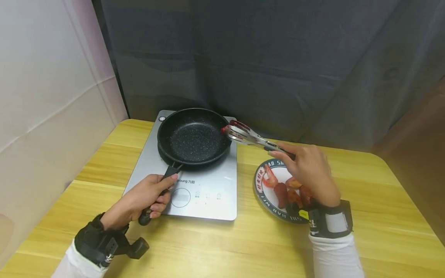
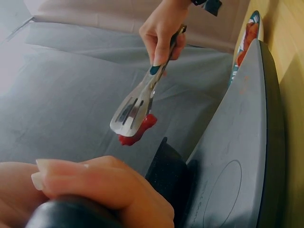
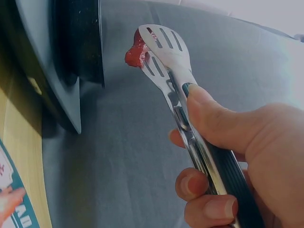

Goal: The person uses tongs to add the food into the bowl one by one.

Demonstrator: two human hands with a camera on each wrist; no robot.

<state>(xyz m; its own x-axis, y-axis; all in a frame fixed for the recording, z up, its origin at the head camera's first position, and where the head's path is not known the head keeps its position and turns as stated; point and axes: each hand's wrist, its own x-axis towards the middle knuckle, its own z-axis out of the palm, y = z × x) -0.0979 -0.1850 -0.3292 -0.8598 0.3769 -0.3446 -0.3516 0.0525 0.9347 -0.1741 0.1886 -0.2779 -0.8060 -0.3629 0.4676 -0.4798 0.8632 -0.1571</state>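
My left hand (image 1: pixel 149 197) grips the black handle of a frying pan (image 1: pixel 194 141), which sits on a silver induction cooktop (image 1: pixel 215 200). Inside, the pan's speckled surface is bare. In my right hand (image 1: pixel 307 166) is a pair of metal tongs (image 1: pixel 248 137), squeezed around a glossy red piece of food (image 3: pixel 137 51) whose kind I cannot tell. The tongs' slotted heads hold it by the pan's right rim, above the cooktop. Under my right hand lies a round plate (image 1: pixel 260 197) with a shrimp (image 1: pixel 269 179) and several reddish-brown food pieces (image 1: pixel 281 194); hand and wrist strap hide part of it.
A yellow wooden table (image 1: pixel 194 247) carries everything. Behind it hangs a dark grey cloth (image 1: pixel 264 69), and a pale cloth wall (image 1: pixel 52 85) stands at the left. A camera mount (image 1: pixel 114 247) juts out from my left wrist.
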